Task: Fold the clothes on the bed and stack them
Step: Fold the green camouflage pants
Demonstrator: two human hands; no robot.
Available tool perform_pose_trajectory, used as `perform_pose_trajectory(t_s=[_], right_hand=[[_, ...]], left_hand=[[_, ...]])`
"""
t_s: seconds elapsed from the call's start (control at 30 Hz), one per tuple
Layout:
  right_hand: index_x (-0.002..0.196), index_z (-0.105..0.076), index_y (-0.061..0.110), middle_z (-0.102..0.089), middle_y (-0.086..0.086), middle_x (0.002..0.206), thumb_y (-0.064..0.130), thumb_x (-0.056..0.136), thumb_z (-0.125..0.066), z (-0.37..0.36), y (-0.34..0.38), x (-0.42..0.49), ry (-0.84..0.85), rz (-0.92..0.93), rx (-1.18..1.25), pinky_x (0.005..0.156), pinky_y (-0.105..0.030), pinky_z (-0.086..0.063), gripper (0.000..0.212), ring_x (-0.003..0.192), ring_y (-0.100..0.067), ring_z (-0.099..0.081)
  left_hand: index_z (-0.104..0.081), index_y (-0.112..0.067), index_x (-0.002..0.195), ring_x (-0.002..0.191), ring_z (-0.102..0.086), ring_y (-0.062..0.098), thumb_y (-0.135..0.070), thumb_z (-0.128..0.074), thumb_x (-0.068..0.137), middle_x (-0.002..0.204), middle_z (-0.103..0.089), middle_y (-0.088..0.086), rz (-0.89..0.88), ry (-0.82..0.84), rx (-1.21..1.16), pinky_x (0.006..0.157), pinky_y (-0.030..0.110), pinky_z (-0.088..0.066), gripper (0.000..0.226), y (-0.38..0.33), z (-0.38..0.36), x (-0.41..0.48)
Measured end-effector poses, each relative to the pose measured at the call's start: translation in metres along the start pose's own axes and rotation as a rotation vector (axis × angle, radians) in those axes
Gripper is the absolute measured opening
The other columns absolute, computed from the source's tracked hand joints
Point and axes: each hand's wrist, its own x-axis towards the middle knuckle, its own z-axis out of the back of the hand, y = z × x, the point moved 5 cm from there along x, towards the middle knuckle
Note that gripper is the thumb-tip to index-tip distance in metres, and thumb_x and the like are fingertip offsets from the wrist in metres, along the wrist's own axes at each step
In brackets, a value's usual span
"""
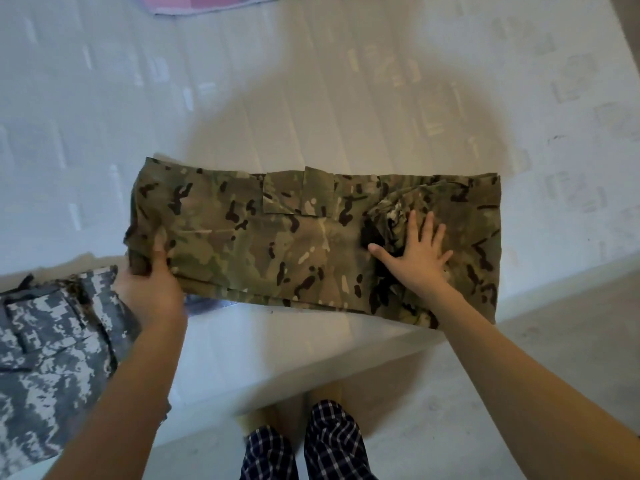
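Both bare arms reach forward over the near edge of a white bed (311, 98). The left hand (152, 289) grips the left end of a folded green camouflage garment (277, 237), thumb on top, fingers curled beneath. The right hand (415, 251) lies flat on the garment's right part, fingers spread. A grey camouflage garment (48, 348) lies beside it, at the left.
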Motion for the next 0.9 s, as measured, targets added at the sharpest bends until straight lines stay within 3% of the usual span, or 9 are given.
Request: perform_pose_trajectory(t_s=[0.1,0.2,0.3,0.37,0.47,0.67,0.73,0.8,0.9], right_hand=[[0.150,0.006,0.029,0.021,0.001,0.157,0.071,0.079,-0.044,0.005,-0.007,-0.009,-0.032,0.101,0.105,0.111,-0.059,0.010,0.096,0.143,-0.026,0.023],[0.150,-0.005,0.031,0.014,0.004,0.159,0.059,0.087,-0.047,0.010,-0.010,-0.013,-0.031,0.135,0.259,0.111,-0.055,0.013,0.081,0.144,-0.019,0.021],[0.150,-0.009,0.032,0.011,0.006,0.159,0.048,0.093,-0.046,0.013,-0.014,-0.010,-0.004,0.140,0.321,0.112,-0.054,0.013,0.070,0.144,-0.017,0.020],[0.150,-0.005,0.032,0.015,0.005,0.158,0.047,0.094,-0.044,0.009,-0.016,-0.007,0.019,0.162,0.257,0.111,-0.055,0.012,0.070,0.143,-0.018,0.022],[0.150,0.002,0.030,0.020,0.002,0.157,0.049,0.095,-0.039,0.003,-0.016,-0.004,0.028,0.161,0.154,0.111,-0.059,0.010,0.071,0.142,-0.023,0.025],[0.150,0.002,0.029,0.021,0.002,0.157,0.054,0.094,-0.036,0.003,-0.011,-0.005,0.080,0.147,0.126,0.112,-0.057,0.009,0.072,0.142,-0.024,0.024],[0.150,-0.013,0.029,0.006,0.003,0.159,0.052,0.094,-0.039,0.018,-0.015,-0.009,0.052,0.184,0.326,0.114,-0.053,0.004,0.066,0.145,-0.020,0.013],[0.145,-0.032,0.024,-0.018,0.000,0.157,0.045,0.095,-0.046,0.041,-0.035,-0.017,-0.234,0.159,0.434,0.116,-0.047,-0.013,0.057,0.145,-0.020,-0.013],[0.134,-0.044,0.015,-0.047,-0.008,0.137,0.037,0.088,-0.059,0.060,-0.098,-0.029,-0.572,-0.220,0.451,0.106,-0.047,-0.034,0.053,0.128,-0.029,-0.042]], left_hand=[[-0.062,-0.018,0.122,0.100,-0.060,0.006,-0.019,-0.050,0.088,0.109,-0.066,-0.007,-0.551,0.158,0.083,0.090,0.014,-0.044,0.035,-0.037,-0.021,-0.069],[-0.044,-0.027,0.139,0.137,-0.036,0.022,-0.007,-0.039,0.082,0.144,-0.044,-0.003,-0.881,0.556,0.398,0.115,0.037,-0.020,0.060,-0.028,-0.084,-0.148],[-0.012,-0.037,0.147,0.147,0.005,0.017,-0.011,-0.040,0.094,0.159,-0.004,-0.007,-0.847,0.904,0.889,0.117,0.040,0.011,0.065,0.018,-0.134,-0.172],[-0.015,-0.037,0.148,0.147,0.004,0.016,-0.007,-0.040,0.095,0.159,-0.007,-0.007,-0.797,0.977,0.882,0.116,0.037,0.013,0.066,0.029,-0.143,-0.165],[-0.028,-0.034,0.145,0.146,-0.013,0.012,-0.001,-0.038,0.085,0.152,-0.022,-0.012,-0.873,0.884,0.537,0.118,0.029,0.009,0.069,0.014,-0.144,-0.171],[-0.007,-0.034,0.150,0.144,0.020,0.017,-0.042,-0.044,0.096,0.158,0.018,-0.001,-0.865,1.257,1.132,0.112,0.042,0.019,0.066,0.048,-0.154,-0.175],[-0.019,-0.033,0.148,0.147,0.009,0.016,-0.045,-0.053,0.091,0.160,0.006,-0.003,-0.849,1.135,0.850,0.115,0.042,0.011,0.067,0.030,-0.147,-0.167],[-0.034,-0.027,0.143,0.145,-0.013,0.018,-0.038,-0.062,0.087,0.157,-0.018,0.000,-0.783,0.725,0.611,0.117,0.045,-0.007,0.063,0.009,-0.125,-0.139],[-0.033,-0.017,0.141,0.131,-0.040,0.023,-0.029,-0.070,0.083,0.144,-0.041,0.008,-0.299,0.355,0.318,0.109,0.044,-0.035,0.070,0.011,-0.088,-0.082]])
